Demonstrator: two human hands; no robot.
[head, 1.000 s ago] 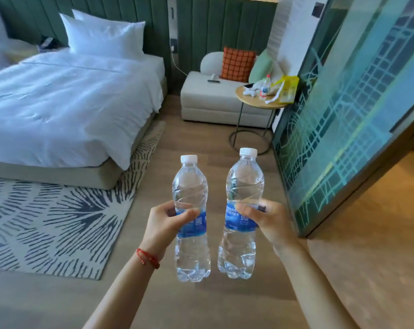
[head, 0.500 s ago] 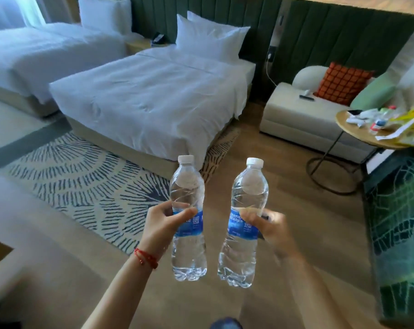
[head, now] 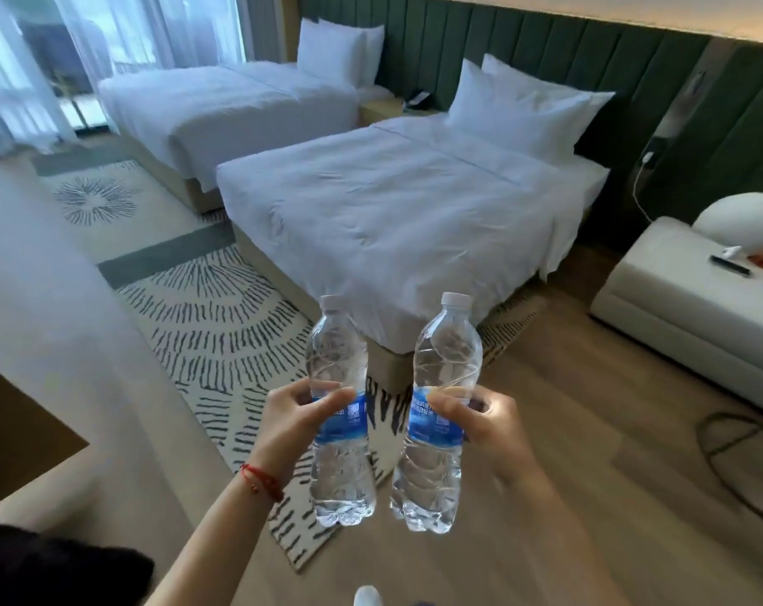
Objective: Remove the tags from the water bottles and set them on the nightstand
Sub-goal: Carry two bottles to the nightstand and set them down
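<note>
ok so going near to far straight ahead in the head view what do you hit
left hand and right hand, each gripping a water bottle → patterned rug → near bed → its pillows → nightstand between the beds → green padded headboard wall

Head camera looks forward and down, close above both hands [head: 419,430].
</note>
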